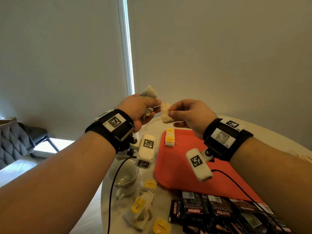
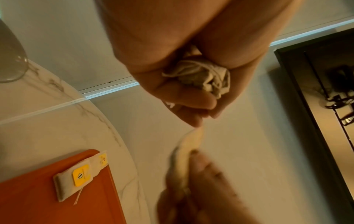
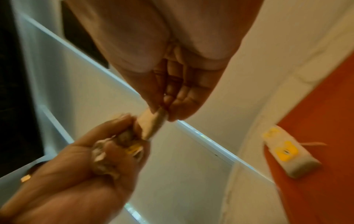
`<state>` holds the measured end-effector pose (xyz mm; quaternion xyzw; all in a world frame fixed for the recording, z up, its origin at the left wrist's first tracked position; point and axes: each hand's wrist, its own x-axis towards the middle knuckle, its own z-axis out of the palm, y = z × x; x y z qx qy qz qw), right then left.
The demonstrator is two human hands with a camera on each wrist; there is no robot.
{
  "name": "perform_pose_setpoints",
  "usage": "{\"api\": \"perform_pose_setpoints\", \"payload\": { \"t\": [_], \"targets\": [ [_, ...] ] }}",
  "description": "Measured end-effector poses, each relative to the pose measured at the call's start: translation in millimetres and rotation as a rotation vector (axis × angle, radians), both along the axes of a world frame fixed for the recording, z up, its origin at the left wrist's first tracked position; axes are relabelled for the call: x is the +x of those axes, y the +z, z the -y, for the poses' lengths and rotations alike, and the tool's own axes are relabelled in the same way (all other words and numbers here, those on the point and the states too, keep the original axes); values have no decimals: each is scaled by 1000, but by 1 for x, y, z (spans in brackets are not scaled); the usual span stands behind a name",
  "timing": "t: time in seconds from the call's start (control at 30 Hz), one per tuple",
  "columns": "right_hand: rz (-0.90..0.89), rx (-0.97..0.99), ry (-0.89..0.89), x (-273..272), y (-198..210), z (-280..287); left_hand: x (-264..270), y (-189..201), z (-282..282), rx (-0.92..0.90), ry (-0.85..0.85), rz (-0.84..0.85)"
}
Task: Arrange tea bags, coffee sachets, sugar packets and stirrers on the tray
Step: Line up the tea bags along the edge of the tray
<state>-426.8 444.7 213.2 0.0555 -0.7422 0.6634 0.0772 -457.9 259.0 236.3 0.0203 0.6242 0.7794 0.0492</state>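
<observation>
From the head view, above the far edge of the orange tray [image 1: 185,166], your left hand [image 1: 138,110] clutches a bunch of tea bags [image 1: 148,92] while your right hand [image 1: 190,114] pinches one tea bag [image 1: 165,114] free — pull gently, strings tangle. Kopiko Supremo sachets [image 1: 202,210] lie before the tray.

Left wrist: a yellow-tagged tea bag [image 2: 76,177] lies on the tray.

Right wrist: fingertips [image 3: 176,112] nip the bag.

The bunch of tea bags [image 2: 199,77] is mostly hidden inside the left hand [image 1: 136,110] — their number cannot be told. The coffee sachets [image 1: 219,215] are cut off by the lower edge. In the right wrist view the tea bag [image 3: 151,124] between both hands is blurred.
</observation>
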Motion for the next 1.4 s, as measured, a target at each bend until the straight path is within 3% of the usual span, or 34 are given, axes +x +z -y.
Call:
{"api": "perform_pose_setpoints", "payload": {
  "t": [0.27,0.57,1.4],
  "targets": [
    [443,184,-192,-38,-70,-18,-12,-4,7,57,29,46],
    [465,380,-241,-56,-93,-7,-28,-15,11,62,24,78],
    [668,107,-239,-63,-93,-2,-29,-27,9,34,10,91]
  ]
}}
